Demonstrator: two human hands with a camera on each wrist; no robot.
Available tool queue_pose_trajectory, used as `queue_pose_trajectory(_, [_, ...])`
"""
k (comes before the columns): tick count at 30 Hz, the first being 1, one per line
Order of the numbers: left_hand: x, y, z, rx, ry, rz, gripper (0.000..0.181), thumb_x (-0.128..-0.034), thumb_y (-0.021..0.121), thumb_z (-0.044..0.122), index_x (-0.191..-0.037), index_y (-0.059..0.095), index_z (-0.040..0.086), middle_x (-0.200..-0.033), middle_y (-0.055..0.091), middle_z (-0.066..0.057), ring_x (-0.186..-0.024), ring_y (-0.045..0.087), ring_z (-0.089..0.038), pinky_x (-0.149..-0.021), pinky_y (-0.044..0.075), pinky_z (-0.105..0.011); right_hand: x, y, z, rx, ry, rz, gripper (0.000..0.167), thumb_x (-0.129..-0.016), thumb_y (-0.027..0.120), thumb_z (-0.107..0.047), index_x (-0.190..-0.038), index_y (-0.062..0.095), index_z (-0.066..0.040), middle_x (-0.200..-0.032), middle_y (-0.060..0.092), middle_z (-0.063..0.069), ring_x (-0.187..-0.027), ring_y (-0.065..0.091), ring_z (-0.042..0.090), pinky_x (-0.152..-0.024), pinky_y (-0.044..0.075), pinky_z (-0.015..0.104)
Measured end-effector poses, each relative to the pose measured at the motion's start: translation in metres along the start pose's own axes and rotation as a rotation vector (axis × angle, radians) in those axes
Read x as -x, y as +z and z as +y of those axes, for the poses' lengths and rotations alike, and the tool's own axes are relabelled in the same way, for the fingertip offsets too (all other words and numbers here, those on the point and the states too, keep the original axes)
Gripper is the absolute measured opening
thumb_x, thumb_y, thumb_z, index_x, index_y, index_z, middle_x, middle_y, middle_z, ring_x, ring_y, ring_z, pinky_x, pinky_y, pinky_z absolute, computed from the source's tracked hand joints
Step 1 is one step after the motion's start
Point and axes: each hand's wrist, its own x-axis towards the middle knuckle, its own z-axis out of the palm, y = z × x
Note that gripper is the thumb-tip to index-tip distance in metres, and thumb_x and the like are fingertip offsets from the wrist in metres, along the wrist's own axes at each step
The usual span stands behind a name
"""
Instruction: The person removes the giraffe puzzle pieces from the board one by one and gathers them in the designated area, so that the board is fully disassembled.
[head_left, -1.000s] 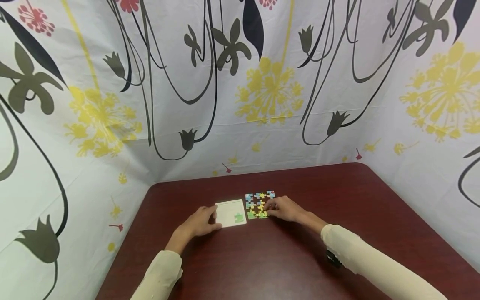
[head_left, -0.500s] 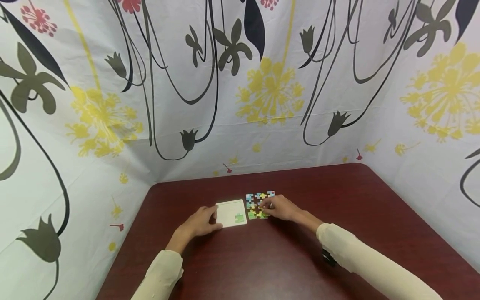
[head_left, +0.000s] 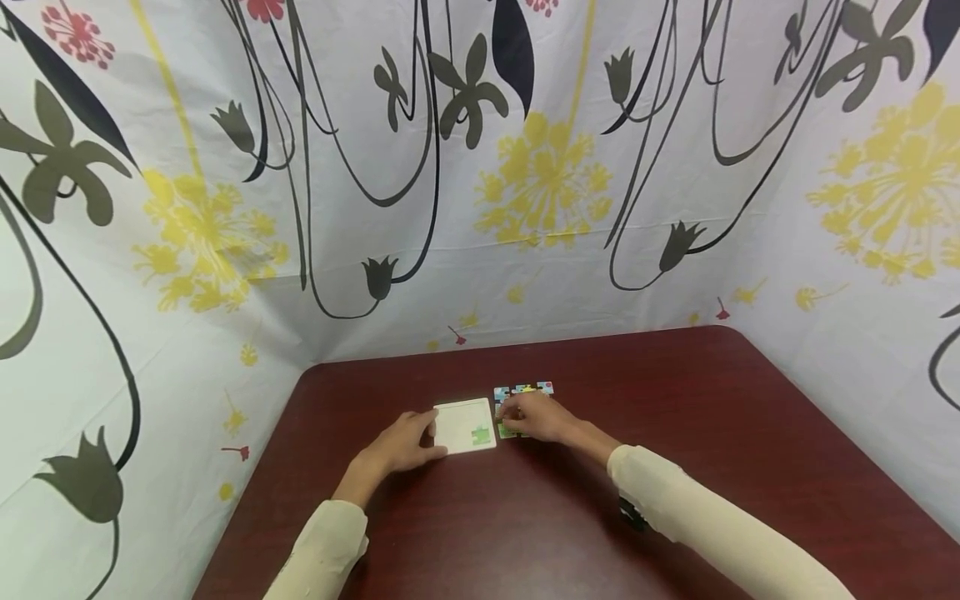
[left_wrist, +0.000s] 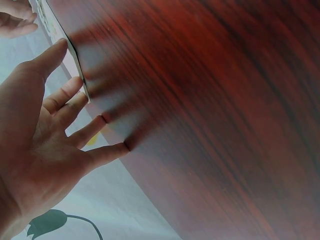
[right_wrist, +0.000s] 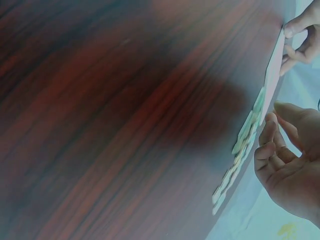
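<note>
A white square puzzle tray (head_left: pixel 453 427) lies on the table, with one green puzzle piece (head_left: pixel 481 435) in its near right corner. My left hand (head_left: pixel 401 444) rests at the tray's left side, thumb and fingertips touching its edge. The left wrist view shows that hand (left_wrist: pixel 50 127) with long, spread fingers. Right of the tray lie several colourful puzzle pieces (head_left: pixel 523 388) in rows, partly hidden under my right hand (head_left: pixel 542 416). Its thumb and forefinger meet in a pinch; only a small yellowish sliver of a puzzle piece (right_wrist: pixel 276 104) shows at the fingertips.
The dark red wooden table (head_left: pixel 517 517) extends on all sides of the puzzle. A white cloth wall (head_left: pixel 465 233) printed with flowers stands behind the table and along its sides. A dark band (head_left: pixel 632 513) hangs at the right sleeve.
My right hand has moved left over the puzzle pieces toward the tray, its fingertips kept together. The left hand and tray have stayed in place.
</note>
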Motion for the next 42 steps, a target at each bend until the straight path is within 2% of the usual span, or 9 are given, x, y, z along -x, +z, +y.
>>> queue_pose_trajectory(6, [-0.001,-0.001,0.002,0.004,0.0,0.003,0.033,-0.0947,0.077,0.039,-0.104,0.057,0.015,-0.102,0.057,-0.002,-0.118,0.051,-0.031,-0.086,0.044,-0.046,-0.011,0.007,-0.012,-0.002,0.011,0.001,0.014,-0.098,0.071,-0.008,-0.111,0.077,-0.006,-0.101,0.076,0.003,-0.078,0.065,0.007,-0.068,0.051,0.025])
queue_pose_trajectory(10, [-0.001,-0.001,0.003,0.007,-0.009,0.002,0.033,-0.0943,0.078,0.039,-0.104,0.057,0.015,-0.105,0.057,-0.004,-0.114,0.052,-0.028,-0.085,0.045,-0.046,-0.017,0.01,-0.016,0.001,-0.013,-0.01,0.016,-0.097,0.07,-0.005,-0.111,0.078,-0.005,-0.091,0.075,0.002,-0.065,0.054,0.004,-0.064,0.047,0.024])
queue_pose_trajectory(13, [-0.001,-0.002,0.003,0.008,-0.012,0.0,0.034,-0.0942,0.078,0.04,-0.104,0.058,0.015,-0.106,0.057,-0.003,-0.112,0.051,-0.028,-0.085,0.045,-0.046,-0.02,0.013,-0.018,0.012,-0.047,-0.025,0.016,-0.096,0.071,-0.004,-0.111,0.078,-0.004,-0.087,0.075,0.003,-0.064,0.054,0.003,-0.065,0.048,0.024])
queue_pose_trajectory(17, [-0.001,-0.002,0.003,0.014,-0.017,0.0,0.034,-0.0942,0.078,0.04,-0.107,0.058,0.015,-0.108,0.057,-0.003,-0.116,0.051,-0.028,-0.087,0.045,-0.046,-0.024,0.017,-0.019,0.024,-0.054,-0.062,0.018,-0.095,0.073,-0.005,-0.112,0.078,-0.005,-0.096,0.076,0.005,-0.079,0.067,0.007,-0.073,0.054,0.026])
queue_pose_trajectory(23, [-0.001,-0.001,0.001,0.015,-0.024,0.002,0.036,-0.0941,0.078,0.041,-0.109,0.058,0.015,-0.112,0.057,-0.003,-0.119,0.051,-0.029,-0.089,0.045,-0.047,-0.027,0.022,-0.022,0.043,-0.047,-0.092,0.019,-0.094,0.075,-0.005,-0.112,0.079,-0.005,-0.1,0.076,0.007,-0.09,0.071,0.019,-0.075,0.054,0.026])
queue_pose_trajectory(31, [-0.001,0.001,0.0,0.017,-0.034,0.003,0.037,-0.0937,0.078,0.041,-0.111,0.059,0.015,-0.113,0.057,-0.003,-0.119,0.051,-0.028,-0.089,0.045,-0.047,-0.027,0.023,-0.025,0.036,-0.067,-0.066,0.019,-0.09,0.077,-0.001,-0.109,0.078,-0.004,-0.098,0.073,0.009,-0.081,0.062,0.018,-0.073,0.05,0.026])
queue_pose_trajectory(35, [-0.001,0.002,-0.002,0.016,-0.044,0.001,0.04,-0.0942,0.077,0.042,-0.118,0.059,0.015,-0.111,0.057,0.0,-0.122,0.051,-0.027,-0.091,0.045,-0.046,-0.026,0.023,-0.026,0.026,-0.058,-0.05,0.02,-0.089,0.078,-0.001,-0.109,0.077,-0.006,-0.098,0.072,0.009,-0.075,0.058,0.013,-0.071,0.051,0.029])
queue_pose_trajectory(38, [-0.001,0.002,-0.002,0.014,-0.04,0.0,0.039,-0.0942,0.077,0.042,-0.116,0.059,0.016,-0.11,0.056,0.001,-0.121,0.051,-0.027,-0.09,0.045,-0.046,-0.024,0.022,-0.026,0.016,-0.058,-0.038,0.021,-0.09,0.076,-0.001,-0.109,0.077,-0.007,-0.097,0.073,0.008,-0.071,0.056,0.009,-0.069,0.052,0.032])
queue_pose_trajectory(42, [-0.001,0.001,-0.002,0.013,-0.032,0.0,0.036,-0.0937,0.078,0.041,-0.112,0.059,0.016,-0.108,0.056,0.0,-0.118,0.05,-0.027,-0.09,0.044,-0.046,-0.022,0.022,-0.026,-0.011,-0.031,-0.033,0.018,-0.095,0.071,-0.002,-0.111,0.077,-0.009,-0.098,0.076,0.006,-0.075,0.064,0.01,-0.07,0.054,0.031])
